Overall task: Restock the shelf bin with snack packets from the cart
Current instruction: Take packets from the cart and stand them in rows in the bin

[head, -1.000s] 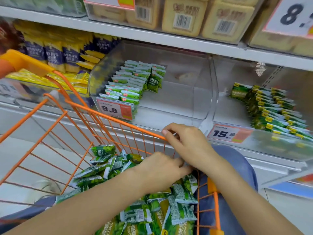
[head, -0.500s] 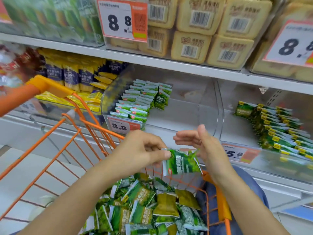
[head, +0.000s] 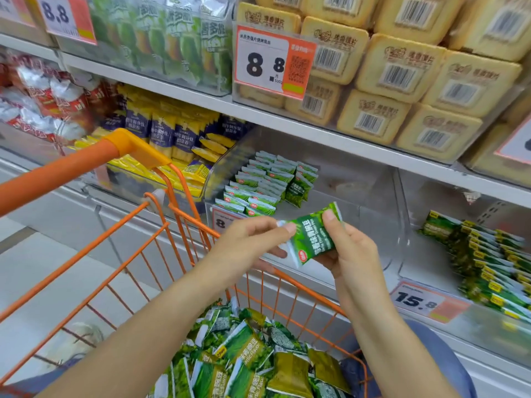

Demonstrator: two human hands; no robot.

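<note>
Restocking looks barely begun: bin [head: 330, 196] holds one left-side stack, cart [head: 161, 239] a heap of packets. Left hand [head: 247, 248] and right hand [head: 349, 251] both pinch one packet [head: 311, 235] just before the bin.

White metal shelving [head: 287, 122], orange price tags [head: 273, 63], pale tiled floor [head: 51, 271]
</note>
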